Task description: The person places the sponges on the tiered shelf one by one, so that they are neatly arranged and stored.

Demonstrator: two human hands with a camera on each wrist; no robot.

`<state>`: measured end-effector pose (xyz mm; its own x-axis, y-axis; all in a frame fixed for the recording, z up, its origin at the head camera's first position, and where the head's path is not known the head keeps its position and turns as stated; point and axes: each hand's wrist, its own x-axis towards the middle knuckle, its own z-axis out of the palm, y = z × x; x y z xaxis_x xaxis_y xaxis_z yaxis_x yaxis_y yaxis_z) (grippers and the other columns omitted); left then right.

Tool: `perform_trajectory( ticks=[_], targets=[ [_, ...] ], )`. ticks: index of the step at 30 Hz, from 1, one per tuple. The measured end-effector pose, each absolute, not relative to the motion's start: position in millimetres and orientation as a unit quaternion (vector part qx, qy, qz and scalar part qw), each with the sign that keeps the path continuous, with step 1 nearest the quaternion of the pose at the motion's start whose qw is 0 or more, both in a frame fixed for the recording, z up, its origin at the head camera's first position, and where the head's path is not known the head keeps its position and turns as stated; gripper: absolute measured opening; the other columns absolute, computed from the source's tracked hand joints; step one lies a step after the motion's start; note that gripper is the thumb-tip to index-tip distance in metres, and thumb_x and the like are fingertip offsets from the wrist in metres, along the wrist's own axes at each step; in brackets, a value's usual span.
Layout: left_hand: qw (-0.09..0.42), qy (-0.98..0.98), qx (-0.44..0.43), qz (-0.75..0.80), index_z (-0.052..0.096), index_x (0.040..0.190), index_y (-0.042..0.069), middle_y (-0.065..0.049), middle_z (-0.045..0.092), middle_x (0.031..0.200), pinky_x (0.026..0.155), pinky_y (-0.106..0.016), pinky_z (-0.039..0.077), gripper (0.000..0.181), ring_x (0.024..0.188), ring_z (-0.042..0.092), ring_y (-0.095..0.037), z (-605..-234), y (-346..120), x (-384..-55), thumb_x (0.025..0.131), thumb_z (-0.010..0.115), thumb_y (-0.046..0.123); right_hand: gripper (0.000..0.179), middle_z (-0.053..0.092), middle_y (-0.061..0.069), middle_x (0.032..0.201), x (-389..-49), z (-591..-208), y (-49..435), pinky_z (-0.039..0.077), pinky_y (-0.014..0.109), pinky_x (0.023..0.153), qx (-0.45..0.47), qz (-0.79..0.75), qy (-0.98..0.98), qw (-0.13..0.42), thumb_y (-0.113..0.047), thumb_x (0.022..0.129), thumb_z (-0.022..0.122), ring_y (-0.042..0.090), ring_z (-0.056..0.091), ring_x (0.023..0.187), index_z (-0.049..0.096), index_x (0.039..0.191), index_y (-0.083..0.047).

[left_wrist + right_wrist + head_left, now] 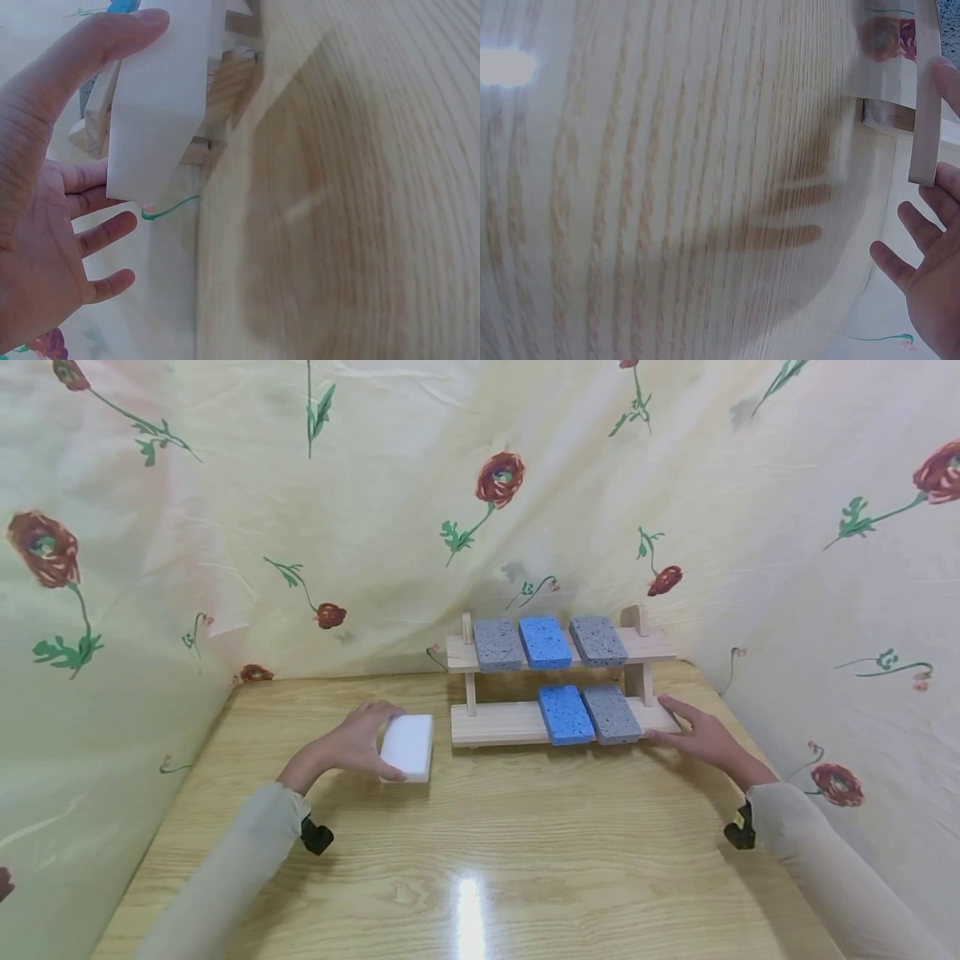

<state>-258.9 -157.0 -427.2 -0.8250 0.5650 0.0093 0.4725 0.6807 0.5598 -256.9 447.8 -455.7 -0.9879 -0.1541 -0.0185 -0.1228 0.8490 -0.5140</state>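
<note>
My left hand [358, 740] pinches a plain white rectangular block [408, 745] between thumb and fingers, left of a two-tier wooden shelf [498, 724]. In the left wrist view the thumb lies on one face of the block [161, 82], and its ring and little fingers stand free. My right hand [699, 735] grips the right end of the lower tier, thumb in front and fingers behind. On that tier a blue speckled sponge [565, 716] lies beside a grey speckled sponge [611, 716]. The upper tier carries a blue sponge [545, 642] between two grey ones.
The shelf stands at the back of a wood-grain table [480, 827]. A flowered cloth [360, 527] hangs behind and along both sides. The lower tier's left part is bare wood. Black wrist cameras [317, 837] hang below both sleeves.
</note>
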Motion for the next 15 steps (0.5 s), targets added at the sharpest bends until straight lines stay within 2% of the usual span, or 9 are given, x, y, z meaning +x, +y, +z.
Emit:
perform_trajectory(
  ticks=[7, 15],
  targets=[
    [0.092, 0.910, 0.282, 0.290, 0.050, 0.144, 0.008, -0.008, 0.057, 0.133, 0.095, -0.050, 0.047, 0.100, 0.120, 0.045, -0.027, -423.9, -151.4, -262.6, 0.062, 0.094, 0.044, 0.092, 0.030, 0.030, 0.161, -257.1, -456.8, 449.2, 0.025, 0.070, 0.115, -0.073, -0.264, 0.961, 0.028, -0.047, 0.091, 0.074, 0.056, 0.028, 0.146, 0.031, 0.158, 0.001],
    [0.086, 0.905, 0.297, 0.291, 0.049, 0.146, 0.009, -0.010, 0.055, 0.140, 0.098, -0.054, 0.045, 0.101, 0.126, 0.045, -0.031, -416.0, -141.8, -264.6, 0.062, 0.093, 0.045, 0.092, 0.030, 0.030, 0.161, -259.5, -455.9, 450.0, 0.025, 0.069, 0.116, -0.074, -0.260, 0.962, 0.032, -0.047, 0.091, 0.074, 0.056, 0.028, 0.146, 0.032, 0.157, 0.001]
  ],
)
